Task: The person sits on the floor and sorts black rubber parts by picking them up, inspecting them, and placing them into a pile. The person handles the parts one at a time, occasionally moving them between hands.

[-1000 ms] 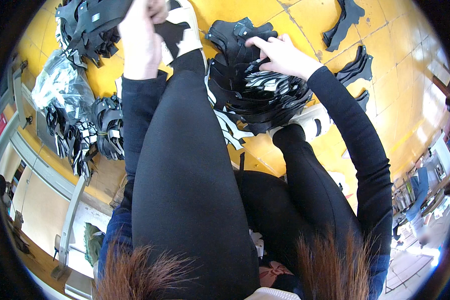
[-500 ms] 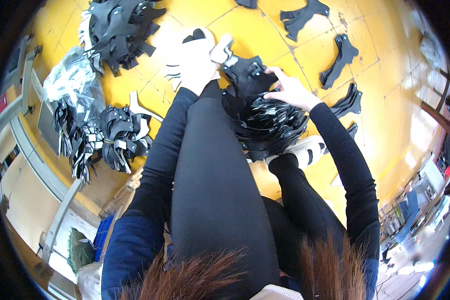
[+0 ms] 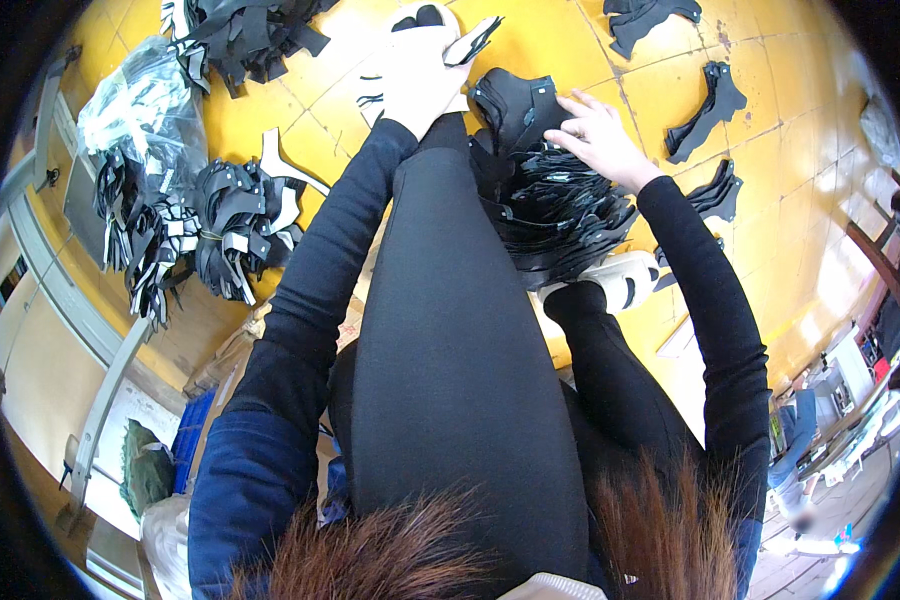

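My left hand, washed out by glare, is by the toe of a white slipper. It is closed on a small black-and-white cut piece that sticks out past its fingers to the right. My right hand is open, fingers stretched toward the top black cut piece of a large heap. Whether the fingertips touch that piece I cannot tell. Below lies the rest of the heap of black cut pieces, fanned in layers between my feet. A second white slipper stands against its near right side.
Small stacks of black pieces lie along the right on the yellow tiled floor. Another black pile is at the far left. Below it are a clear plastic bag, tied bundles and a metal frame.
The view has shifted, so the floor things appear higher. My right hand's fingers have straightened from a curled pose. The piece in my left hand now shows its dark edge.
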`<state>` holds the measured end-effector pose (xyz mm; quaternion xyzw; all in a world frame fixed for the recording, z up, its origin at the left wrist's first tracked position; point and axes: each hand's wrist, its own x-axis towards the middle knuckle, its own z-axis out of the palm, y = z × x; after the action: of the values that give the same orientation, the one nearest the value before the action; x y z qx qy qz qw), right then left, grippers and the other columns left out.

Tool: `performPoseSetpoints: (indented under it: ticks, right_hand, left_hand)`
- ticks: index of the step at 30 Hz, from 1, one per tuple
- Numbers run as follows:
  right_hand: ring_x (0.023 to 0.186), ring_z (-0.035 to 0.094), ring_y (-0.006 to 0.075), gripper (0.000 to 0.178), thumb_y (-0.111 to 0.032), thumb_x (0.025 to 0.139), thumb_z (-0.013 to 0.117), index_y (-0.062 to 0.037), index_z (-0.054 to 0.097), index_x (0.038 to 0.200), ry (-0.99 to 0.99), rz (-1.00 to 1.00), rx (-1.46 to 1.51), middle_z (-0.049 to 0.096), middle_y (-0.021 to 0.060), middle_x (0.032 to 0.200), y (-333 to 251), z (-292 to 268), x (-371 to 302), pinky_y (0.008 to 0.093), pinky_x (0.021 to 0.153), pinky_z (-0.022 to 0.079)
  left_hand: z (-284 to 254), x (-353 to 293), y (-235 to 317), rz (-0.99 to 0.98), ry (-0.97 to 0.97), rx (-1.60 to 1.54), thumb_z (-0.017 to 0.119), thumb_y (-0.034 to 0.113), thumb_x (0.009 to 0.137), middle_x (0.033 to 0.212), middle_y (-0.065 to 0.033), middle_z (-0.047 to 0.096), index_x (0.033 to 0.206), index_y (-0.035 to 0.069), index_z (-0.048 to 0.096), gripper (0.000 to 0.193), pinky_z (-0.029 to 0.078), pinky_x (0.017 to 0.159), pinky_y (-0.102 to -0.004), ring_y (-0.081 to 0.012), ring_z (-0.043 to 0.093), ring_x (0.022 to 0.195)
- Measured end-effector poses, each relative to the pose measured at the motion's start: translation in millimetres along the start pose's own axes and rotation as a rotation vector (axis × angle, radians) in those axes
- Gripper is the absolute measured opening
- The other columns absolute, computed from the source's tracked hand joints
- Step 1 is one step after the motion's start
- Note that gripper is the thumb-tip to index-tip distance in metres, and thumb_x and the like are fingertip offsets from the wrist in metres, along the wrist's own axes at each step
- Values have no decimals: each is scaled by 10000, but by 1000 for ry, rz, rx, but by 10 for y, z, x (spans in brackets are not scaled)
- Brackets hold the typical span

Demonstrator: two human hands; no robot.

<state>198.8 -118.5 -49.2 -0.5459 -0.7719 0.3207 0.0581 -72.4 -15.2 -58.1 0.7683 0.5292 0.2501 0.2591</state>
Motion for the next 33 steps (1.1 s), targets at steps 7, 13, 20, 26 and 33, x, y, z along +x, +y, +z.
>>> performPoseSetpoints:
  ticks: [7, 13, 20, 26, 33]
  right_hand:
    - [551, 597, 247, 242, -294, 1000, 557, -142, 574, 1187, -75, 335, 281, 607, 108, 652, -363, -217, 165, 357, 594, 503]
    - [650, 679, 270, 606, -257, 934, 641, -184, 381, 1476, -210, 476, 351, 673, 171, 760, -208, -239, 320, 393, 665, 540]
    - [1077, 623, 428, 1093, -269, 686, 879, -199, 215, 1551, -316, 210, 49, 621, 249, 1206, -102, 84, 383, 480, 878, 505]
    - [1299, 460, 422, 1195, -249, 612, 913, -191, 203, 1573, -163, 85, -262, 482, 185, 1395, -223, -18, 416, 498, 1036, 426]
    - [1200, 535, 353, 1023, -123, 690, 840, -126, 280, 1546, -102, -171, -93, 578, 147, 1264, -229, -67, 466, 415, 1051, 408]
  left_hand:
    - [286, -80, 105, -250, 141, 752, 536, 244, 994, 989, -120, 704, 1117, 29, 690, 292, 517, 785, -378, -237, 659, 938]
    - [155, -62, -157, 39, 205, -50, 684, 264, 899, 663, -127, 586, 849, 37, 678, 233, 420, 587, -343, -220, 534, 578]
    - [102, -82, -164, -18, 139, 74, 700, 253, 873, 713, -145, 617, 861, 34, 675, 221, 451, 630, -367, -277, 602, 655]
    - [94, -86, -125, -54, 156, 96, 700, 251, 865, 764, -144, 652, 896, 50, 695, 203, 483, 687, -383, -315, 638, 740]
    - [147, -66, -140, -66, 136, 137, 700, 256, 858, 802, -152, 671, 915, 58, 705, 207, 489, 707, -398, -332, 652, 782]
